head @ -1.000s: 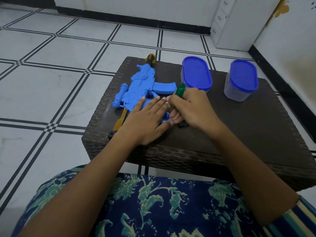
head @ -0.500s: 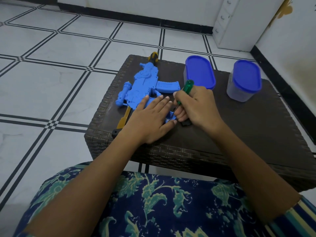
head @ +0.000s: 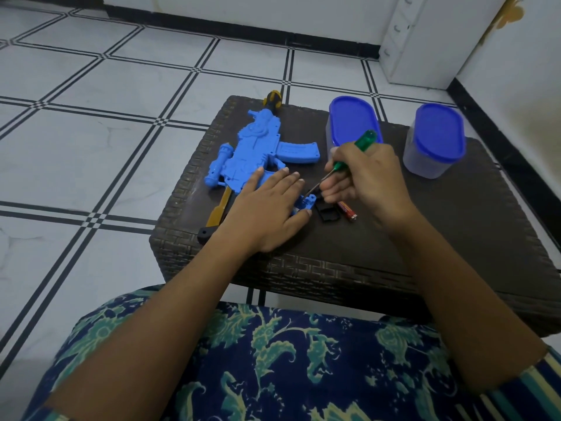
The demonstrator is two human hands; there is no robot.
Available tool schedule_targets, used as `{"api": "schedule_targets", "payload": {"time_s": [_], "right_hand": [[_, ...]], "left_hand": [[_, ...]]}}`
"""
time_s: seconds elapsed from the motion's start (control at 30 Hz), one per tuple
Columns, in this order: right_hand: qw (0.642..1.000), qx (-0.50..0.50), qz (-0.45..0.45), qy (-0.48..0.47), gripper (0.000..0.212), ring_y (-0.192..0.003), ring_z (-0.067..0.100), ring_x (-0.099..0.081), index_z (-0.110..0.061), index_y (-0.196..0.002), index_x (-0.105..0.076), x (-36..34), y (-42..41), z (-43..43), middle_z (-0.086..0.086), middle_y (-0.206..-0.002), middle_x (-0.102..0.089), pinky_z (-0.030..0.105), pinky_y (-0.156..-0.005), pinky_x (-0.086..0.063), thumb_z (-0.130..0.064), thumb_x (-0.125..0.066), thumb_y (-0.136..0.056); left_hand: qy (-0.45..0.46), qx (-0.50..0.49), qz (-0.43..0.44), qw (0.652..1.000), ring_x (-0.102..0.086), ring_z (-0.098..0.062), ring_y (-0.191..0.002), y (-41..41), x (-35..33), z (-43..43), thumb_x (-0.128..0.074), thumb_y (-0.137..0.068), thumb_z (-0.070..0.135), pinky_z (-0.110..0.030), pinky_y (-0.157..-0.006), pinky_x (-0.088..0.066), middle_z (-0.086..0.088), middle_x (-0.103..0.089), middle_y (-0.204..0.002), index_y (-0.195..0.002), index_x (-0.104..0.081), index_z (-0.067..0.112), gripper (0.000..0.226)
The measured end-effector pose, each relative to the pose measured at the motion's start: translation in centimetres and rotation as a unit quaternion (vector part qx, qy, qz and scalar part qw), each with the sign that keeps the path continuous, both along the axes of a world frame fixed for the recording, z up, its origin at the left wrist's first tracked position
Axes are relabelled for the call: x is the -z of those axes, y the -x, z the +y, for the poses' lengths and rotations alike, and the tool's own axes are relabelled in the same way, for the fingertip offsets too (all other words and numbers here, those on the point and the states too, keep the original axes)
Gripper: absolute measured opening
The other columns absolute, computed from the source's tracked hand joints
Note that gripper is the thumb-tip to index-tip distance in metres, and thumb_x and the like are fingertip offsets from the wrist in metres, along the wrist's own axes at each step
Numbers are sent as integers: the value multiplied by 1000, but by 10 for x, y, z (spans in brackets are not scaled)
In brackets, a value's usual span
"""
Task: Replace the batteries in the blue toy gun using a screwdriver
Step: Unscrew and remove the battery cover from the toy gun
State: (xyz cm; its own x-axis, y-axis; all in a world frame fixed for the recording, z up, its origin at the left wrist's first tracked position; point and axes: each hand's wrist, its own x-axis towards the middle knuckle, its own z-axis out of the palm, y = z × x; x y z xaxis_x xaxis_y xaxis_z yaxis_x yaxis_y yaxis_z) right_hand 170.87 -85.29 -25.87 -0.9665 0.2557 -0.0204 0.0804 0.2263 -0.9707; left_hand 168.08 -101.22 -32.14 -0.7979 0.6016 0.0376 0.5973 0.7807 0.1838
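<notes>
Past the patterned lap cloth (head: 273, 360), the woven bench (head: 485, 208) carries everything. The left hand (head: 267, 208) lies flat with its fingers straight and together. It presses down the grip end of the blue toy gun (head: 258, 147), which lies on its side toward the bench's left edge. Just to the right, the right hand (head: 367, 177) curls round the green screwdriver (head: 362, 142), whose tip is down at the grip's base, close to the left fingertips. The shaft leans, so a slip there would likely jab those fingers or gouge the plastic. A loose battery (head: 347, 210) beside the black cover (head: 326, 212) could roll away if the right hand nudges it. Two blue-lidded tubs (head: 353, 123) stand farther back.
</notes>
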Motion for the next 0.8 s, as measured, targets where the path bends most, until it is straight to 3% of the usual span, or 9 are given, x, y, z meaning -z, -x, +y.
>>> {"api": "schedule_targets", "payload": {"time_s": [0.23, 0.37, 0.47, 0.53, 0.6, 0.63, 0.67, 0.73, 0.8], "right_hand": [[1000, 0, 8, 28, 28, -60, 36, -67, 1, -77, -66, 1, -2, 13, 27, -71, -68, 36, -56, -61, -18, -56, -94], [999, -13, 10, 35, 27, -62, 37, -66, 2, -78, -65, 2, -3, 13, 30, -74, -67, 36, -56, -61, -16, -55, -95], [999, -10, 14, 32, 27, -62, 37, -66, 6, -82, -65, 1, -4, 14, 31, -76, -67, 34, -55, -60, -15, -54, -95], [999, -8, 17, 34, 28, -62, 37, -66, 8, -85, -65, 1, -5, 15, 31, -75, -67, 34, -55, -60, -15, -54, -95], [999, -9, 20, 38, 28, -62, 37, -66, 9, -87, -65, 1, -5, 15, 30, -75, -67, 33, -54, -60, -16, -55, -96], [999, -11, 22, 40, 28, -62, 36, -65, 9, -87, -65, 1, -6, 15, 29, -74, -67, 33, -54, -59, -16, -55, -96], [999, -12, 23, 44, 27, -61, 35, -65, 8, -87, -65, 0, -6, 15, 28, -73, -67, 33, -54, -59, -16, -55, -96], [998, -14, 26, 49, 26, -60, 34, -64, 6, -86, -65, 0, -6, 14, 27, -72, -66, 33, -54, -58, -16, -55, -96], [998, -13, 28, 50, 25, -59, 33, -63, 4, -84, -65, 0, -6, 13, 27, -72, -66, 32, -53, -58, -16, -55, -96]], "left_hand": [[-111, -28, -59, 992, -22, -7, -143, 8, -8, 4, -48, -92, 38, -41, -118, -4, 12, -43, -147, -135, -51, 28, 45], [-138, -27, -76, 987, -30, -14, -141, 14, -11, 2, -59, -85, 37, -39, -117, -12, 2, -50, -143, -130, -58, 23, 46], [-138, -26, -86, 986, -38, -25, -134, 13, -14, 2, -59, -86, 34, -36, -110, -27, -7, -52, -137, -137, -51, 22, 53], [-157, -22, -85, 984, -49, -17, -113, 11, -16, 0, -58, -88, 31, -24, -89, -36, -5, -59, -115, -140, -46, 23, 54], [-199, -19, -76, 977, -51, 1, -78, 9, -20, -2, -56, -90, 27, -12, -69, -32, 5, -56, -84, -138, -51, 21, 48], [-216, -13, -70, 974, -51, 4, -70, 8, -21, -3, -56, -91, 25, -10, -66, -35, 7, -56, -79, -132, -56, 18, 42], [-221, -2, -66, 973, -53, 3, -69, 9, -21, -3, -55, -91, 23, -10, -69, -39, 5, -59, -81, -124, -62, 15, 34], [-203, 29, -50, 977, -56, -6, -78, 11, -16, -3, -55, -93, 26, -23, -82, -43, 0, -66, -90, -105, -67, 11, 23], [-183, 46, -30, 982, -54, -13, -87, 14, -9, -2, -56, -93, 30, -25, -82, -39, -1, -64, -94, -97, -64, 10, 22]]}}
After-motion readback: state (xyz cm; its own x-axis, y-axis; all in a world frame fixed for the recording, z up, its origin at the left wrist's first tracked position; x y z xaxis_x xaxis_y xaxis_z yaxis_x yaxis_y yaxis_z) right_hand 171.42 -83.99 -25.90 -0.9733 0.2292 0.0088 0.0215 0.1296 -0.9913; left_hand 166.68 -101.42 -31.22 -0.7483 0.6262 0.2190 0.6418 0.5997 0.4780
